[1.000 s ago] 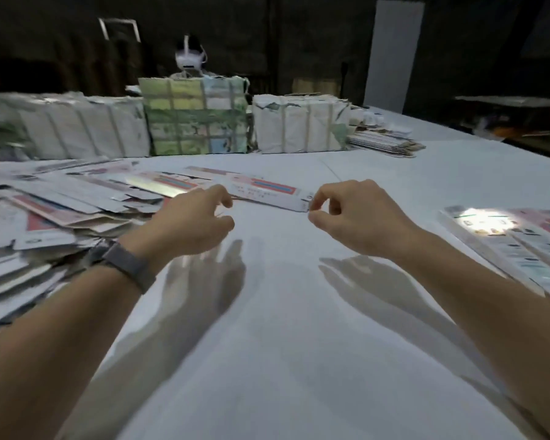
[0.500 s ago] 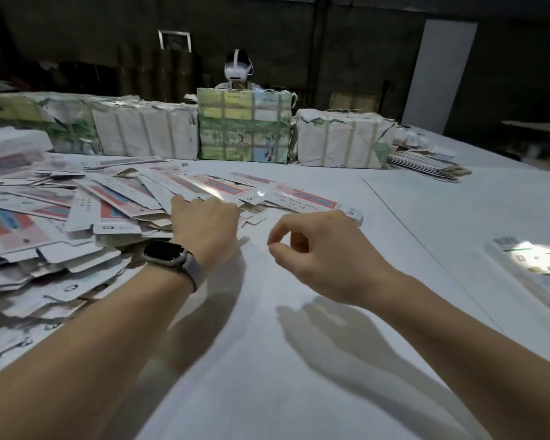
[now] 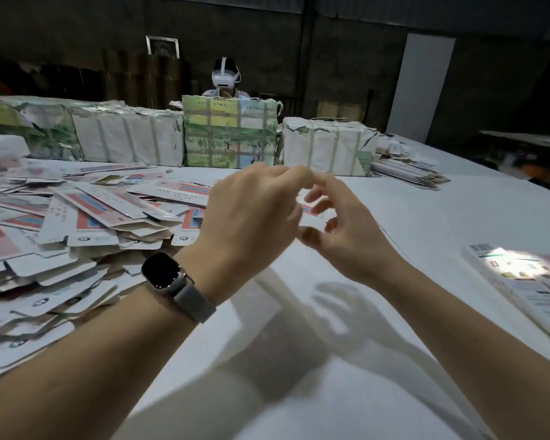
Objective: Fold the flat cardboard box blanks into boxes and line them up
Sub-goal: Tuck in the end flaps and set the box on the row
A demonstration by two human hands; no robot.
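Note:
Both hands are raised above the white table (image 3: 299,392), close together. My left hand (image 3: 251,214), with a watch on its wrist, grips a flat box blank (image 3: 310,211), white with a red and blue print. Most of the blank is hidden behind that hand and blurred. My right hand (image 3: 340,227) pinches the blank's right end between curled fingers and thumb. A large loose pile of the same flat blanks (image 3: 77,223) covers the table's left side. Finished long boxes (image 3: 527,281) lie side by side at the right edge, lit by a bright patch.
Paper-wrapped, strapped bundles (image 3: 229,138) stand in a row along the table's far side. A person wearing a white headset (image 3: 225,78) sits behind them. A low stack of flat card (image 3: 407,174) lies at the back right.
My left hand has left the pile and lifted a blank off the table. My right hand has come up and closed in to meet it. The view has tilted slightly.

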